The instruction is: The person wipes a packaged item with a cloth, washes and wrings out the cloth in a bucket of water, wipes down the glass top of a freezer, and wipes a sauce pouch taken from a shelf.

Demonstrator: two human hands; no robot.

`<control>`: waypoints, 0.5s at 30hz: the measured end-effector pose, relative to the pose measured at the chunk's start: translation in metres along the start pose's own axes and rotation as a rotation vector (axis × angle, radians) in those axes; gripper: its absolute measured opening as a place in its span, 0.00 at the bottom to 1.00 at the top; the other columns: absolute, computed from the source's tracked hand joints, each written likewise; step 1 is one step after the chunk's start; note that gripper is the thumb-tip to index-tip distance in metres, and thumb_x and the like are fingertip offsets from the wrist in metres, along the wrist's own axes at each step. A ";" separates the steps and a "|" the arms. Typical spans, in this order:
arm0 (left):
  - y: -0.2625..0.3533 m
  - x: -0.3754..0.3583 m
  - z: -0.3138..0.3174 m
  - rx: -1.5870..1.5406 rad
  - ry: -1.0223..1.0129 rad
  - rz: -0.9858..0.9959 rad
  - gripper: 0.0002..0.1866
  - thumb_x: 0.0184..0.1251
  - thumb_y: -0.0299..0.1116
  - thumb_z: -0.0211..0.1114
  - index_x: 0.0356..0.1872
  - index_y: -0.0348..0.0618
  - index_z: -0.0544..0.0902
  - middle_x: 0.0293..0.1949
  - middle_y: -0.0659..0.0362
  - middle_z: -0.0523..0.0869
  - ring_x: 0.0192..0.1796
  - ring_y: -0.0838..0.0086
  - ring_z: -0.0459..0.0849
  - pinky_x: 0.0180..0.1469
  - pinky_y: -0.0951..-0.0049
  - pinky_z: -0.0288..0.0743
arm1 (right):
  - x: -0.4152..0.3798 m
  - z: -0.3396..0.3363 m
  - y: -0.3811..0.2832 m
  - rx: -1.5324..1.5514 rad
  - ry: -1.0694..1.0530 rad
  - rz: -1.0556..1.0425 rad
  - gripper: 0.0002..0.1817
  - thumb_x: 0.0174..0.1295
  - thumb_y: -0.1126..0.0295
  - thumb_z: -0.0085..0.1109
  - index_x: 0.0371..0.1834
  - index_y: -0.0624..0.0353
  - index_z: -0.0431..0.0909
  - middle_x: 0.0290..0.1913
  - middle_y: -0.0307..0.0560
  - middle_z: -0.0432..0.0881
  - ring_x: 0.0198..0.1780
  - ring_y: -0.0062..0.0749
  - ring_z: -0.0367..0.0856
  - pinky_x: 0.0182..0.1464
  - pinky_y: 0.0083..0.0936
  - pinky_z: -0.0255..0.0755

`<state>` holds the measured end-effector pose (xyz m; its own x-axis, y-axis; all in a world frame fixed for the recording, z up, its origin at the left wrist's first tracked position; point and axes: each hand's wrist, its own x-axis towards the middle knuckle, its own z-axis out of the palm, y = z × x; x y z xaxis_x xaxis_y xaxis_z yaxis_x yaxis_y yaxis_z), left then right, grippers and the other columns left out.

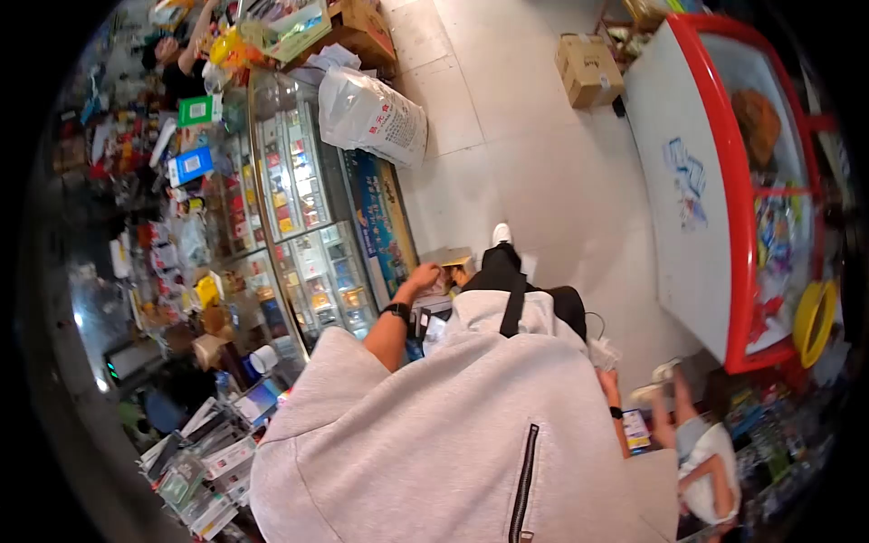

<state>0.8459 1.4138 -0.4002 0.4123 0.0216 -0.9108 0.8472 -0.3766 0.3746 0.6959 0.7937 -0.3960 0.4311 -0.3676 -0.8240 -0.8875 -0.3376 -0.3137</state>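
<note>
Brown cardboard box (455, 257) lies just right of the left hand (422, 277), fingers curled; whether they pinch it, I cannot tell. The right hand's (609, 384) grip, beside crumpled white material (601, 352), is unclear too. Left stands a glass bench (263, 210); right, a freezer (695, 271).

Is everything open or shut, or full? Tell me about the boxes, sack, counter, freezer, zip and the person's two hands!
Floor box: looks taped shut.
Small carton: seems open.
White sack: bulging.
Glass counter: stocked with packets.
Freezer: stocked; lid unclear.
Zip: looks closed.
Left hand: at the carton, grip unclear.
Right hand: low, grip unclear.
</note>
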 end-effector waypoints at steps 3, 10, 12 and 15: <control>0.058 0.047 -0.035 -0.051 0.064 0.309 0.17 0.69 0.29 0.48 0.53 0.36 0.80 0.40 0.50 0.88 0.39 0.65 0.89 0.41 0.65 0.82 | 0.037 0.017 -0.038 -0.103 -0.149 0.006 0.21 0.54 0.72 0.69 0.50 0.72 0.81 0.44 0.52 0.87 0.42 0.38 0.84 0.44 0.37 0.77; 0.208 0.059 -0.107 -0.154 0.276 0.489 0.18 0.66 0.34 0.54 0.52 0.37 0.82 0.40 0.47 0.89 0.42 0.61 0.89 0.50 0.63 0.81 | 0.087 0.005 -0.313 -0.581 -0.203 -0.160 0.22 0.53 0.74 0.69 0.53 0.67 0.81 0.47 0.55 0.88 0.46 0.41 0.86 0.50 0.37 0.76; 0.239 0.066 -0.129 -0.115 0.303 0.512 0.18 0.66 0.34 0.54 0.52 0.38 0.82 0.41 0.46 0.89 0.44 0.60 0.88 0.51 0.63 0.80 | 0.134 0.019 -0.388 -0.590 -0.148 -0.331 0.23 0.52 0.75 0.65 0.55 0.64 0.81 0.47 0.55 0.88 0.48 0.42 0.85 0.51 0.36 0.76; 0.281 0.083 -0.167 -0.195 0.299 0.510 0.18 0.66 0.37 0.60 0.53 0.38 0.82 0.41 0.47 0.89 0.47 0.61 0.88 0.53 0.64 0.80 | 0.187 0.047 -0.542 -0.545 -0.217 -0.508 0.22 0.51 0.76 0.57 0.53 0.62 0.82 0.45 0.51 0.87 0.44 0.38 0.84 0.47 0.34 0.76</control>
<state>1.1741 1.4648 -0.3412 0.8332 0.1522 -0.5316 0.5529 -0.2322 0.8002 1.2504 0.9481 -0.4023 0.6727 0.1052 -0.7324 -0.3597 -0.8185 -0.4480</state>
